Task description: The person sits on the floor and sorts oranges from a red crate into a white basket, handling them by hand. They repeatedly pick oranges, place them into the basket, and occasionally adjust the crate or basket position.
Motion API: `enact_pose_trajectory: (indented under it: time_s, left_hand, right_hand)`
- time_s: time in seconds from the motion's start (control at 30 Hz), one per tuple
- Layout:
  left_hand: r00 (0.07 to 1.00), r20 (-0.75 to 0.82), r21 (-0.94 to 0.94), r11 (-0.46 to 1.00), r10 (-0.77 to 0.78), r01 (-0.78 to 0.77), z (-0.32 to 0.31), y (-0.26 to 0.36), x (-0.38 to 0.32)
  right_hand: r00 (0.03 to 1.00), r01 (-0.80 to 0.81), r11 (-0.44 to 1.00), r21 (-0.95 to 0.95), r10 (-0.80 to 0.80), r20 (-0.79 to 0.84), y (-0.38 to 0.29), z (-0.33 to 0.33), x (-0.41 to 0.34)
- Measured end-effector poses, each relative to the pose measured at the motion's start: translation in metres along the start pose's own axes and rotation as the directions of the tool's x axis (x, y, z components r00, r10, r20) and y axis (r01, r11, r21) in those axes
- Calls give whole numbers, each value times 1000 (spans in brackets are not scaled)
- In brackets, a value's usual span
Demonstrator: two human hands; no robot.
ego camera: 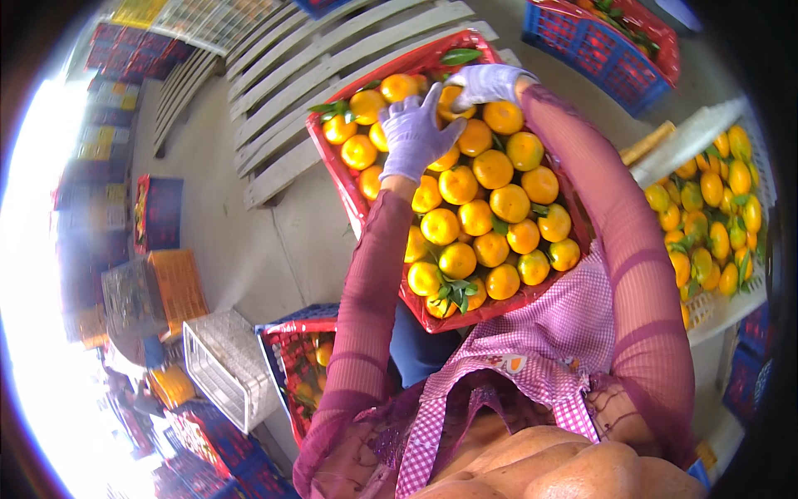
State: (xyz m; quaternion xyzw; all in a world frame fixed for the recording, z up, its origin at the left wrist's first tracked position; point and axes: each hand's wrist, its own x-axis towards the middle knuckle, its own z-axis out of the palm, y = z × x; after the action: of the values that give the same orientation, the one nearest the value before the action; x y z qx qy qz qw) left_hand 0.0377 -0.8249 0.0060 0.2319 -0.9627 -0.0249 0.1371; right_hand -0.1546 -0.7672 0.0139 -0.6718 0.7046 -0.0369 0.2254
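Observation:
A crate lined with red plastic [340, 181] sits before me, filled with rows of mandarin oranges [458, 185], a few bearing green leaves [460, 57]. Both hands wear lavender knit gloves. My left hand [416, 134] lies over the fruit near the crate's far left part, palm down with fingers spread, holding nothing that I can see. Over the far edge, my right hand [489, 85] grips one mandarin [450, 104] between thumb and fingers. Parts of the fruit under both hands are hidden.
Beyond the crate lies a slatted wooden pallet [299, 93]. At right stands a white plastic basket [701, 315] of mandarins. A blue crate [586, 53] is at the far right. Near my left arm are a lined crate [299, 327] and a white crate [230, 368].

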Motion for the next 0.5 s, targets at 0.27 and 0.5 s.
enact_pose_trajectory:
  time_s: [0.27,0.5]
  left_hand:
    - [998,-62,195,981,18,-5,7,21,5]
    - [999,-5,256,965,-53,53,13,28,11]
  right_hand:
    - [994,-83,963,255,60,97,-10,-4,-15]
    - [980,-137,953,269,91,178,-14,-11,-24]
